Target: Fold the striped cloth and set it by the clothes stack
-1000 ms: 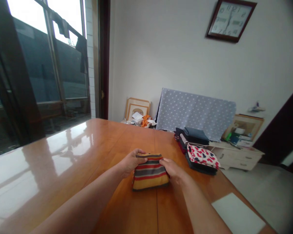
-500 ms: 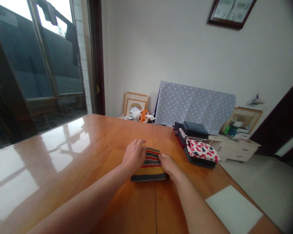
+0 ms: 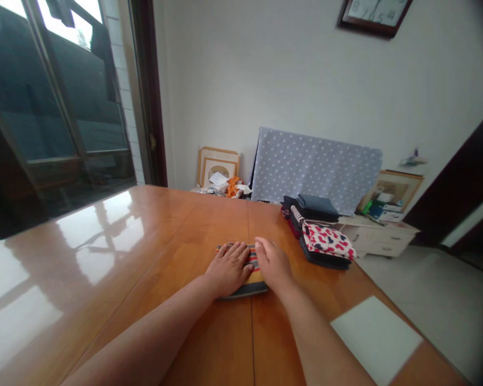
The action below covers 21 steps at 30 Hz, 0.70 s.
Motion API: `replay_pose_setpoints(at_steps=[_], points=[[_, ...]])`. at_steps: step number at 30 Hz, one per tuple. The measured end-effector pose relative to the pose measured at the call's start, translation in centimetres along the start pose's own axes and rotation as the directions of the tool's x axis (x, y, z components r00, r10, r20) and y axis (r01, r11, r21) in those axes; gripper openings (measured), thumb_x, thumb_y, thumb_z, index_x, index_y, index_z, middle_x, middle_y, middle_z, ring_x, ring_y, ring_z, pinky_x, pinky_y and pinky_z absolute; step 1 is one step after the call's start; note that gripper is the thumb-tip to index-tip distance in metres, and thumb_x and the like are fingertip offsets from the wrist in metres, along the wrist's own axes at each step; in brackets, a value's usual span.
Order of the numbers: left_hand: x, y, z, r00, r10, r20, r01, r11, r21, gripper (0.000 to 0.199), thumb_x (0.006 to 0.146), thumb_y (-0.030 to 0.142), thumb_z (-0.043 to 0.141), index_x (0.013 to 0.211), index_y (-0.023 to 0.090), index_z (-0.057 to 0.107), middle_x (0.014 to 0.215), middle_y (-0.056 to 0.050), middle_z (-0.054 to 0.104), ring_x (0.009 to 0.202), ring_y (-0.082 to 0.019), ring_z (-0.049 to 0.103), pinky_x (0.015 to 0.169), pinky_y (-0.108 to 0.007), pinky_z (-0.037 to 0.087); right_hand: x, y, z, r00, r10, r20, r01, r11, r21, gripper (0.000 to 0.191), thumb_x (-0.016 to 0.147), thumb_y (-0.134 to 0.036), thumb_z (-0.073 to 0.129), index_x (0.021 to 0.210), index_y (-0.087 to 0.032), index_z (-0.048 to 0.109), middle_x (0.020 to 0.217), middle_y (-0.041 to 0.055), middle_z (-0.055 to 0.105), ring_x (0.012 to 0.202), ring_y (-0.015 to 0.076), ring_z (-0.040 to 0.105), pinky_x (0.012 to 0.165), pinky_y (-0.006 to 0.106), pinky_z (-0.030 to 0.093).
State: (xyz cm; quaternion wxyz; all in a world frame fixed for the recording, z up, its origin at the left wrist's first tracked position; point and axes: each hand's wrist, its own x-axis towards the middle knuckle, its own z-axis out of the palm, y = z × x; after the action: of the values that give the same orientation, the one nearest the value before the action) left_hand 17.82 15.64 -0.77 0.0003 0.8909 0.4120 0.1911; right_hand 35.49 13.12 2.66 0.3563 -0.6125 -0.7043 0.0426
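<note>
A small folded striped garment, in grey, red and mustard bands, lies flat on the wooden table in front of me. My left hand rests palm down over its left part, fingers spread and covering much of the stripes. Against its right edge stands my right hand, turned on its side with the thumb up and the fingers stretched forward, partly hidden behind the hand. Neither hand holds the garment. What kind of garment it is cannot be made out.
Folded clothes are stacked to the right, a heart-patterned one among them. A pale square sheet lies near the table's right edge. Behind stand a polka-dot cloth cover, picture frames and a white cabinet.
My left hand has come down flat onto the striped garment from above its left edge. My right hand has loosened its hold on the right edge and turned onto its side. The view has shifted slightly.
</note>
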Motion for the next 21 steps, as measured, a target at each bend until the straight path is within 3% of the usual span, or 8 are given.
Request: replay_pose_setpoints(at_steps=[2, 4, 7, 9, 14, 21], points=[[0.0, 0.1, -0.1, 1.0, -0.01, 0.02, 0.011, 1.0, -0.007, 0.061, 0.103, 0.051, 0.033, 0.157, 0.024, 0.038, 0.164, -0.008, 0.036, 0.153, -0.029, 0.027, 0.124, -0.052, 0.02, -0.2, -0.5, 0.7, 0.986, -0.081, 0.147, 0.085, 0.996, -0.026, 0.053, 0.105, -0.042, 0.028, 0.143, -0.017, 0.056, 0.152, 0.0132, 0.052, 0.143, 0.0249, 0.043, 0.117, 0.041, 0.031], [0.1, 0.1, -0.2, 0.999, -0.018, 0.049, 0.019, 1.0, -0.025, 0.06, 0.102, 0.046, 0.034, 0.158, 0.024, 0.036, 0.164, -0.007, 0.034, 0.154, -0.028, 0.026, 0.125, -0.053, 0.019, -0.5, -0.6, 1.5, 0.956, -0.029, 0.293, 0.048, 0.997, -0.059, 0.06, 0.105, -0.047, 0.025, 0.154, -0.016, 0.042, 0.162, 0.0126, 0.037, 0.153, 0.0268, 0.028, 0.123, 0.048, 0.022], [0.0, -0.2, -0.2, 0.996, -0.012, 0.088, 0.019, 0.997, -0.069, 0.06, 0.101, 0.043, 0.035, 0.159, 0.024, 0.034, 0.166, -0.005, 0.031, 0.155, -0.025, 0.024, 0.126, -0.051, 0.019, -0.6, -0.3, 2.1, 0.915, 0.075, 0.397, -0.044, 0.995, -0.085, 0.065, 0.106, -0.05, 0.02, 0.161, -0.017, 0.028, 0.167, 0.0098, 0.026, 0.156, 0.0255, 0.019, 0.125, 0.052, 0.016], [0.1, -0.8, 0.0, 0.996, -0.028, 0.088, 0.035, 0.996, -0.08, 0.06, 0.1, 0.041, 0.035, 0.158, 0.023, 0.035, 0.166, -0.006, 0.03, 0.155, -0.024, 0.022, 0.126, -0.05, 0.017, -0.5, 0.0, 2.1, 0.903, 0.088, 0.421, -0.057, 0.995, -0.086, 0.066, 0.106, -0.05, 0.019, 0.162, -0.016, 0.024, 0.168, 0.0088, 0.022, 0.156, 0.0243, 0.016, 0.125, 0.052, 0.015], [0.4, -2.4, 0.5, 0.97, -0.204, 0.132, 0.213, 0.976, -0.053, 0.062, 0.1, 0.041, 0.033, 0.158, 0.02, 0.034, 0.167, -0.009, 0.026, 0.156, -0.025, 0.017, 0.124, -0.055, 0.017, -0.2, 0.4, 2.1, 0.899, 0.091, 0.429, -0.052, 0.993, -0.102, 0.065, 0.106, -0.049, 0.021, 0.162, -0.017, 0.023, 0.169, 0.0088, 0.018, 0.156, 0.0247, 0.015, 0.126, 0.052, 0.015], [1.0, -2.7, 0.3, 0.958, -0.221, 0.184, 0.245, 0.961, -0.125, 0.062, 0.097, 0.043, 0.036, 0.157, 0.024, 0.037, 0.166, -0.008, 0.03, 0.155, -0.028, 0.022, 0.122, -0.061, 0.016, -0.2, 1.1, 3.0, 0.91, 0.097, 0.404, -0.065, 0.994, -0.092, 0.063, 0.105, -0.046, 0.025, 0.162, -0.019, 0.025, 0.169, 0.0071, 0.02, 0.156, 0.0248, 0.017, 0.126, 0.052, 0.016]])
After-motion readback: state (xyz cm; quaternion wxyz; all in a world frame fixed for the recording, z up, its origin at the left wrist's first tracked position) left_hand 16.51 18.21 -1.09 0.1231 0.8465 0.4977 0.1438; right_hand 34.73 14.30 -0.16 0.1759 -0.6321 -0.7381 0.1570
